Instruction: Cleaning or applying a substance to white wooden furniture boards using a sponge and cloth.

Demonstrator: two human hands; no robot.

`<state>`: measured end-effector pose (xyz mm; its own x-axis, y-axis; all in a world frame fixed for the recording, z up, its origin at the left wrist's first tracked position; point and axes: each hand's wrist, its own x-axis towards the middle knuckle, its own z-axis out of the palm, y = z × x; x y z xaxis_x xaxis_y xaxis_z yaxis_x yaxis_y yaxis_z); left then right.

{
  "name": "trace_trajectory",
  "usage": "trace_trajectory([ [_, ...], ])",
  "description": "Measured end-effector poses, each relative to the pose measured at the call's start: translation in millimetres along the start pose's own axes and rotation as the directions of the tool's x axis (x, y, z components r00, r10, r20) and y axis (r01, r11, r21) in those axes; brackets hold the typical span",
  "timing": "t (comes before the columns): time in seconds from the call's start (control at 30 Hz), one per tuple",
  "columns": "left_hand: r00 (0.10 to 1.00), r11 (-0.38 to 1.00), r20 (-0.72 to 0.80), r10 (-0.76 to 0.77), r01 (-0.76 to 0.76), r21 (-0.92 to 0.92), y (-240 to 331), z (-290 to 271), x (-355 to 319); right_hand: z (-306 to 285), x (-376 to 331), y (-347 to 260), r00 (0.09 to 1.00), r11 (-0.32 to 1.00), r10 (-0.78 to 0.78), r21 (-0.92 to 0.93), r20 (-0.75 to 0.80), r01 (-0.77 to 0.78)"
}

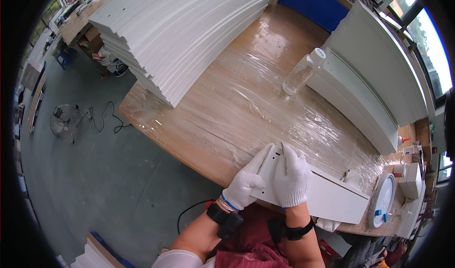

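Both my hands wear white knitted gloves. At the table's near edge lies a long white panel [332,194] with a groove along it and small holes at its left end. My left hand [247,183] is closed around that left end, its thumb on the top face. Just to the right, my right hand [293,175] rests over the panel with its fingers pinched together. A thin greyish tip shows at those fingertips, too small to name. The fingers' undersides are hidden.
A tall stack of white panels [189,36] stands on the film-covered table [227,111] at the far left. A clear bottle [301,74] stands near white panels [374,64] on the right. A round white lid [383,199] lies at the right edge. A fan [66,121] stands on the floor.
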<state>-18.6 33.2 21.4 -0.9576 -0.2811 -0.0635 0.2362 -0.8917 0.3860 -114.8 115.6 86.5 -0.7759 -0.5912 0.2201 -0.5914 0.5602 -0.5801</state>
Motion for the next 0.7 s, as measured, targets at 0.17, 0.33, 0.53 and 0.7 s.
trace_trajectory([
  [0.17,0.995,0.996,-0.028,-0.091,0.091,0.001,-11,-2,8,-1,-1,-3,0.973,0.977,-0.211,-0.020,0.097,0.214],
  [0.33,0.998,0.983,0.043,-0.041,0.048,-0.177,-31,-9,7,1,4,25,0.967,0.967,-0.255,-0.033,-0.028,0.254],
  [0.53,0.991,0.979,0.098,-0.094,0.110,-0.170,-37,-17,18,-3,6,23,0.874,0.887,-0.449,-0.026,0.187,0.462],
  [0.7,0.988,0.994,0.123,-0.090,0.097,-0.054,-27,-15,10,-13,0,28,0.939,0.938,-0.264,-0.167,0.220,0.303],
])
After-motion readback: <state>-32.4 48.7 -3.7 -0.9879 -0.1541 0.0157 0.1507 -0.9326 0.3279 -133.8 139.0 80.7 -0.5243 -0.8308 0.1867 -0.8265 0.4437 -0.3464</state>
